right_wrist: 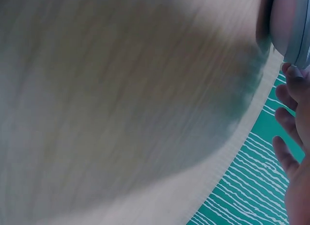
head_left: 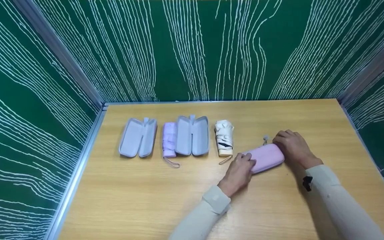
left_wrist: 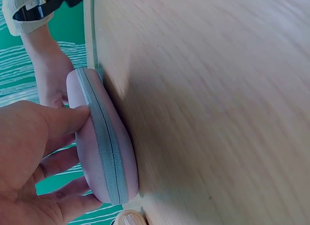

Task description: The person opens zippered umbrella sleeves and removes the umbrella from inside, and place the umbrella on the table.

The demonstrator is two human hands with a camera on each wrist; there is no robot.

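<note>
“Green walls (head_left: 185, 50) with wavering white lines are enclosing a wooden table (head_left: 138, 200); how far is the work getting on it?”

“Partway, judging by how things are lying; the left open case (head_left: 133, 138) and the second open case (head_left: 183, 136) are both spreading wide and showing their grey linings; so two out of three are standing unfastened.”

“And the third?”

“That one, the pink case (head_left: 267, 158), is lying on the right of the row, between the person's hands; its halves are meeting, so it is seeming the unsettled part; whatever it may be holding is staying hidden.”

“What are the hands doing?”

“The left hand (head_left: 238, 173) is gripping the near end, thumb lying against the zip (left_wrist: 105, 135); the right hand (head_left: 293, 148) is apparently pinching the far end beside the seam; whether it is holding a zip tab, the pictures are not showing, nor whether the zip is being undone or done up.”

“Any umbrellas out?”

“Two; the lavender umbrella (head_left: 169, 138) is lying close against the second case's left edge; the cream umbrella (head_left: 224, 136) is resting between that case and the pink one; a small grey strap (head_left: 265, 140) is poking up behind the pink case.”
</note>
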